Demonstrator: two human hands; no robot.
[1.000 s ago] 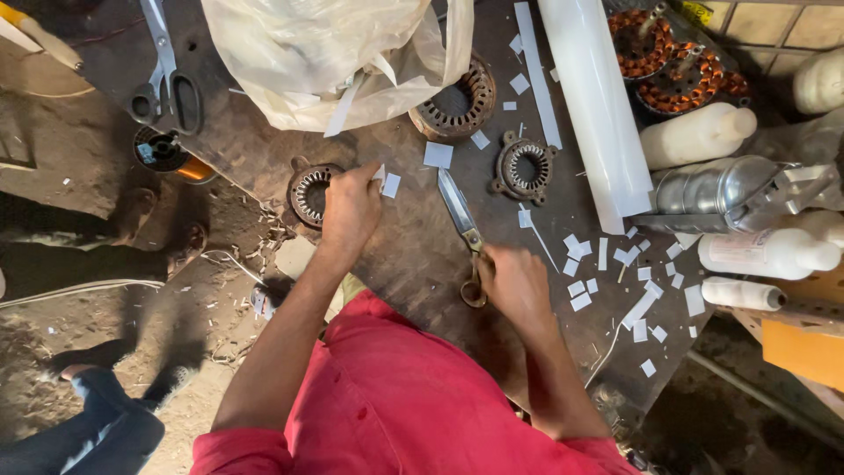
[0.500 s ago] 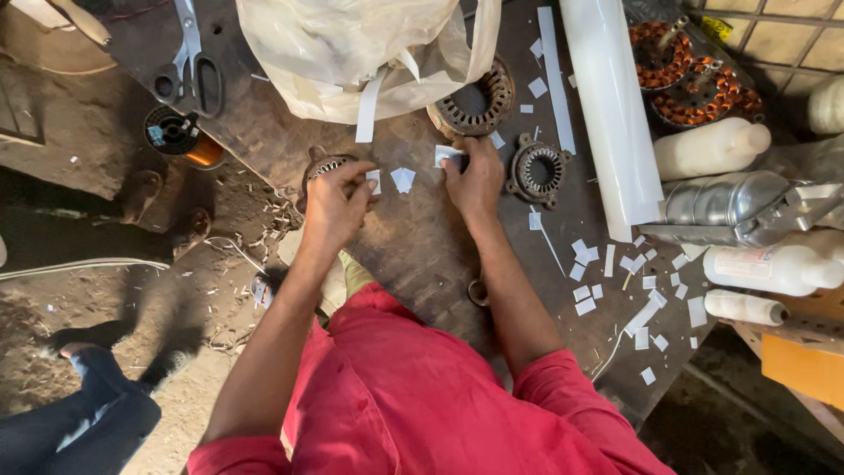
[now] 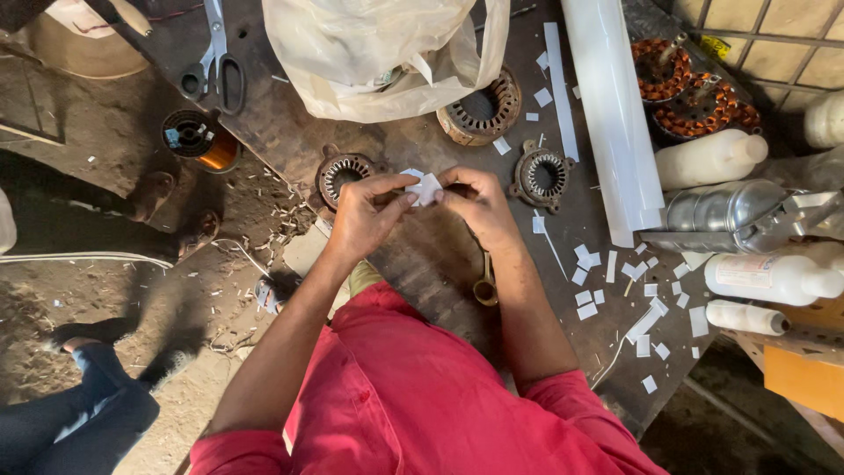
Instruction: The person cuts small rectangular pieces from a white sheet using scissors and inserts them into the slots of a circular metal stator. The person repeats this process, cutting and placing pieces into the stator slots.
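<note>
My left hand and my right hand meet above the dark workbench, and both pinch one small white paper piece between their fingertips. A round metal stator lies just left of my left hand. A second stator sits to the right of my right hand. A pair of scissors with brass-coloured handles rests on the bench under my right forearm, partly hidden.
A clear plastic bag, a third stator, black scissors, a white sheet roll, white bottles, a metal canister and copper-wound stators surround me. Several paper scraps litter the bench. Another person's foot stands at left.
My right hand let go of the scissors, reached to the bench for a paper piece, then joined my left hand; both now hold the paper together.
</note>
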